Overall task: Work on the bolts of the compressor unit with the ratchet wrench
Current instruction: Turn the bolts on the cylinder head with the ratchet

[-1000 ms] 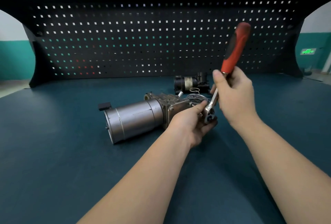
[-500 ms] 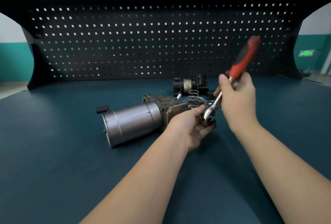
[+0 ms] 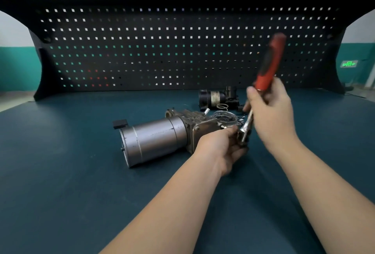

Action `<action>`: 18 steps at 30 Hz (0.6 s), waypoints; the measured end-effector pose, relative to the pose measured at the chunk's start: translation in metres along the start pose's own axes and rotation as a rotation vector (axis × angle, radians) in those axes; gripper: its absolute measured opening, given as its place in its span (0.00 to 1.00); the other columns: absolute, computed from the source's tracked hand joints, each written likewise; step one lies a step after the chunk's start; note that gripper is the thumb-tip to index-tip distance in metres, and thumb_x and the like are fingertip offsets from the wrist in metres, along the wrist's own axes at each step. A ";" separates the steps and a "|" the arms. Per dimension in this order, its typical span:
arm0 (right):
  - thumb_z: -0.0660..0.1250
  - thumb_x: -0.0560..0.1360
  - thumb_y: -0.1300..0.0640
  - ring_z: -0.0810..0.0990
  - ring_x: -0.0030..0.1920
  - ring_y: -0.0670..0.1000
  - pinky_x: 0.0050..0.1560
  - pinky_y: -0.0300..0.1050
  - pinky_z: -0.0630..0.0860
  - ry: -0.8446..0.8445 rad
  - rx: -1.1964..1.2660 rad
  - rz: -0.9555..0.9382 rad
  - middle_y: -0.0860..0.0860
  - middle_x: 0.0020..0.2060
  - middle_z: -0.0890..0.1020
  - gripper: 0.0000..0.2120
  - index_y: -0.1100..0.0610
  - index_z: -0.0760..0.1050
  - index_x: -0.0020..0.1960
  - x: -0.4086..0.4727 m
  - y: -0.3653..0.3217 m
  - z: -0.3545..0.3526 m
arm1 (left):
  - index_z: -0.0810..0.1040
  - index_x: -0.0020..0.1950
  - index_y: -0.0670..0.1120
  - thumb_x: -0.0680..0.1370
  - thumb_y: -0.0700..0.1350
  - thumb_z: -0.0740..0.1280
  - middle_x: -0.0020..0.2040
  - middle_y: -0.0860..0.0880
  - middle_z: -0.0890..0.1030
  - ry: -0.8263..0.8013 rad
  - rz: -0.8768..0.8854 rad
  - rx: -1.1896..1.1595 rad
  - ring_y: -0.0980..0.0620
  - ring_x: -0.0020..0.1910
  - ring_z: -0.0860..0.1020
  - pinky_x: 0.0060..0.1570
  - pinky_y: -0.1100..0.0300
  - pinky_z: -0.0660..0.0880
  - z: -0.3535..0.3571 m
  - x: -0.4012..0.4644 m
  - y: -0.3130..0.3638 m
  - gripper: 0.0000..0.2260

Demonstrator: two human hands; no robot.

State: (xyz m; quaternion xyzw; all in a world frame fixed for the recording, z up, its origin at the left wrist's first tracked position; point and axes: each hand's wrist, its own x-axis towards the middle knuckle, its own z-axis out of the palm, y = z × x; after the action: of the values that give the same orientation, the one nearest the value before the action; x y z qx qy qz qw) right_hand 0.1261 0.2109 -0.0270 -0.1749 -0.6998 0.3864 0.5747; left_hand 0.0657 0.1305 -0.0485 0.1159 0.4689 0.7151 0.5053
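Two hands work the compressor unit (image 3: 156,142) lying mid-bench: left hand (image 3: 220,148) curled steadying its head, right hand (image 3: 269,109) gripping the tilted ratchet wrench (image 3: 267,64). Socket could slip off, rounding the hidden bolt.

red-black ratchet wrench (image 3: 268,64), silver compressor unit (image 3: 156,142)

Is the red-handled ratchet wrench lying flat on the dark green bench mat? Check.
No: the right hand grips the red-handled ratchet wrench, its handle raised and its head down at the silver compressor unit.
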 end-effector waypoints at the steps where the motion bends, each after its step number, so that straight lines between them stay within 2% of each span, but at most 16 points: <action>1: 0.63 0.75 0.50 0.78 0.32 0.44 0.36 0.40 0.74 -0.111 -0.073 -0.180 0.41 0.33 0.79 0.04 0.44 0.70 0.49 -0.004 -0.005 0.002 | 0.77 0.41 0.42 0.79 0.40 0.63 0.30 0.47 0.79 -0.012 0.003 0.011 0.51 0.33 0.77 0.35 0.61 0.78 0.000 -0.001 0.001 0.08; 3: 0.62 0.75 0.47 0.78 0.37 0.44 0.39 0.36 0.73 -0.284 -0.210 -0.414 0.35 0.40 0.79 0.09 0.43 0.68 0.55 -0.015 -0.009 0.008 | 0.77 0.40 0.43 0.79 0.39 0.61 0.31 0.48 0.79 -0.026 0.021 0.029 0.52 0.33 0.78 0.38 0.61 0.78 -0.002 0.000 0.002 0.10; 5: 0.61 0.76 0.47 0.77 0.35 0.43 0.37 0.34 0.71 -0.309 -0.275 -0.466 0.35 0.40 0.78 0.09 0.44 0.67 0.55 -0.021 -0.010 0.015 | 0.77 0.40 0.44 0.80 0.38 0.59 0.35 0.47 0.79 -0.024 0.037 0.033 0.52 0.34 0.77 0.39 0.60 0.78 -0.004 0.001 0.003 0.11; 6: 0.61 0.76 0.48 0.76 0.33 0.42 0.36 0.35 0.70 -0.274 -0.255 -0.436 0.36 0.38 0.78 0.07 0.43 0.66 0.53 -0.021 -0.010 0.016 | 0.77 0.39 0.44 0.80 0.37 0.59 0.32 0.47 0.78 -0.017 0.036 0.030 0.53 0.31 0.77 0.35 0.61 0.78 -0.005 0.001 0.003 0.12; 8: 0.62 0.76 0.50 0.75 0.30 0.43 0.34 0.37 0.71 -0.156 -0.158 -0.314 0.38 0.31 0.77 0.05 0.43 0.65 0.48 -0.017 -0.005 0.015 | 0.76 0.39 0.43 0.79 0.37 0.60 0.29 0.48 0.78 0.013 0.023 0.008 0.55 0.26 0.77 0.28 0.63 0.78 -0.006 0.002 0.004 0.11; 12: 0.62 0.78 0.56 0.75 0.27 0.43 0.32 0.37 0.71 0.060 0.019 0.008 0.45 0.26 0.76 0.08 0.45 0.66 0.43 -0.009 0.004 0.009 | 0.77 0.44 0.40 0.78 0.38 0.65 0.39 0.44 0.80 0.050 0.024 -0.011 0.50 0.36 0.78 0.33 0.59 0.80 -0.006 0.007 0.002 0.04; 15: 0.61 0.79 0.58 0.72 0.21 0.42 0.26 0.37 0.67 0.153 0.181 0.281 0.51 0.28 0.76 0.07 0.50 0.66 0.44 -0.002 0.010 0.005 | 0.77 0.53 0.39 0.79 0.40 0.64 0.45 0.42 0.82 0.076 0.047 -0.063 0.48 0.37 0.79 0.35 0.56 0.79 -0.006 0.010 0.003 0.06; 18: 0.60 0.80 0.60 0.69 0.18 0.40 0.21 0.32 0.64 0.147 0.199 0.336 0.55 0.31 0.76 0.07 0.52 0.67 0.44 0.000 0.011 0.001 | 0.77 0.58 0.41 0.79 0.45 0.63 0.54 0.43 0.82 0.109 0.060 -0.176 0.49 0.39 0.80 0.38 0.57 0.76 -0.006 0.015 0.006 0.11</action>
State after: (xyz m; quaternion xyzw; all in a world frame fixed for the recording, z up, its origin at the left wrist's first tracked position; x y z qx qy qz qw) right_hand 0.1227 0.2174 -0.0349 -0.2593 -0.5753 0.5302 0.5663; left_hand 0.0514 0.1396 -0.0516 0.0460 0.4272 0.7736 0.4657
